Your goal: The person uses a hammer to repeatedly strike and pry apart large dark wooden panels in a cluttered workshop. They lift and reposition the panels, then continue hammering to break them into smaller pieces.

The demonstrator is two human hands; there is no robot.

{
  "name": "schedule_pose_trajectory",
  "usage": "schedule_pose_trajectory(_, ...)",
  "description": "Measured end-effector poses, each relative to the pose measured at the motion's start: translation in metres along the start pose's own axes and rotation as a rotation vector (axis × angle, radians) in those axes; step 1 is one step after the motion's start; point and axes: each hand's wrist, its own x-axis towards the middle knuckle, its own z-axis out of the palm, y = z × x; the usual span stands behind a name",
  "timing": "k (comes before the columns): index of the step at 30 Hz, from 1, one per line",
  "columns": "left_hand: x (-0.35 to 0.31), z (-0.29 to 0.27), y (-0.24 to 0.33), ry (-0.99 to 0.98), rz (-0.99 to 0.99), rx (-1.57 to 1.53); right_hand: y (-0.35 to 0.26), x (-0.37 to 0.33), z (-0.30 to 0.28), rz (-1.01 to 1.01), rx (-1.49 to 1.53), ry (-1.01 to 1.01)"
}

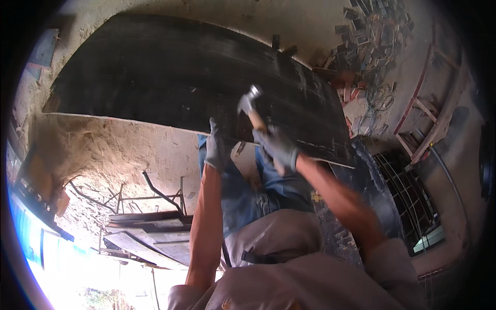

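Note:
A large black panel (170, 72), like a sheet of plywood with a pale cut edge, lies in front of me. My left hand (214, 147), in a grey glove, grips its near edge; one digit shows on top and the rest are hidden. My right hand (279, 147), gloved too, is closed around the wooden handle (256, 121) of a claw hammer. The shiny hammer head (249, 100) is over the panel's near part, slightly blurred; whether it touches the surface I cannot tell.
Stacked boards (155, 237) and a metal frame (150, 196) stand at the lower left. Wood offcuts (369, 36) are heaped at the far right, near tangled wire (380, 103). A wooden frame (429, 111) and a dark metal grid (400, 181) are at the right.

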Motion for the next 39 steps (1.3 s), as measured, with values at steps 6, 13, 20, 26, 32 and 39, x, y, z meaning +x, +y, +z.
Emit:
schedule_pose_trajectory(6,0.003,-0.013,-0.002,0.005,-0.050,0.105,-0.058,0.038,-0.009,0.144,0.052,-0.004)
schedule_pose_trajectory(13,0.001,-0.007,-0.002,0.024,-0.032,0.119,0.060,-0.023,-0.013,-0.606,-0.427,0.345)
schedule_pose_trajectory(20,0.007,-0.005,-0.007,0.004,0.039,-0.003,0.029,-0.078,-0.017,-0.077,0.165,0.165)
schedule_pose_trajectory(26,0.019,-0.033,-0.016,-0.049,-0.056,0.088,0.035,-0.109,0.002,-0.182,0.489,0.042)
schedule_pose_trajectory(32,0.017,-0.015,-0.002,-0.059,-0.014,0.126,0.074,-0.103,0.003,-0.305,0.056,0.344)
schedule_pose_trajectory(39,0.011,-0.007,-0.002,0.021,-0.009,0.100,0.092,-0.077,-0.045,-0.897,-0.930,0.404)
